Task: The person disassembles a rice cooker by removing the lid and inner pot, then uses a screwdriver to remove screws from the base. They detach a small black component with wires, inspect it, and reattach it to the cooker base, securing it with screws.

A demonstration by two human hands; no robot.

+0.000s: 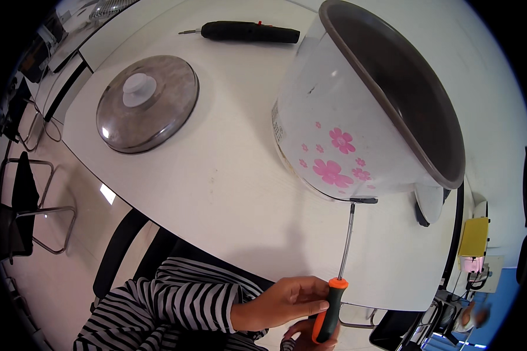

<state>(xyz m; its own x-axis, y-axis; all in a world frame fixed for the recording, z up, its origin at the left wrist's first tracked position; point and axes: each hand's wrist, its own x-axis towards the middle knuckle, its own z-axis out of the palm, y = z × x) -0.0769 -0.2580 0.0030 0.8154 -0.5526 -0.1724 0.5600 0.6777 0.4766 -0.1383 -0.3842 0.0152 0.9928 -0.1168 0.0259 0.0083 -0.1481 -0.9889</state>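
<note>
A screwdriver (332, 307) with a black and orange handle and a long metal shaft is between my hands at the table's near edge. My left hand (290, 303) has thumb and fingers closed at the top of the handle. Below it, my right hand (310, 334) wraps round the handle's lower end, partly hidden. The shaft points away from me, its tip close to a small black foot (364, 200) at the base of a white cooker (328, 111) with pink flowers; whether they touch, I cannot tell. The cooker shows its dark grey inside.
A round glass lid (114, 120) with a white knob lies on the white table (216, 187) at left. Farther back is a black power screwdriver (249, 32). Black chairs (123, 245) stand beside the table. Yellow and pink boxes (473, 237) and a blurred person (467, 316) are at far right.
</note>
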